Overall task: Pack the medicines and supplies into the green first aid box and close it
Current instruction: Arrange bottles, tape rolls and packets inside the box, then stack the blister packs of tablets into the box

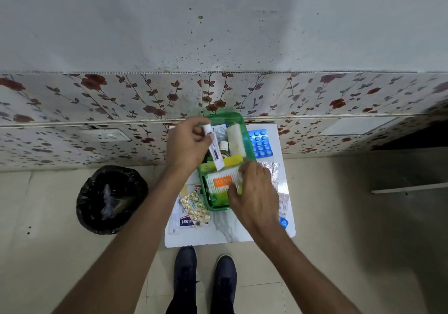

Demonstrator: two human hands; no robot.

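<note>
Box (249, 141) lies open under both hands while my left hand (186, 144) pinches a tube (214, 151) to drop in and my right hand (254, 192) presses a swab pack (218, 182) flat.

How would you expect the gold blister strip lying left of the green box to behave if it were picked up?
The gold blister strip looks thin and foil-backed, so it is probably light and somewhat bendy. Its bumpy pill pockets should give grip. It lies flat on paper packets, so it seems unlikely to roll.

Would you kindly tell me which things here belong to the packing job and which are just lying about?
Job: green box, tube in left hand, cotton-bud pack under right hand, blue blisters, gold blisters, plaster packet.
Lying about: bin.
</note>
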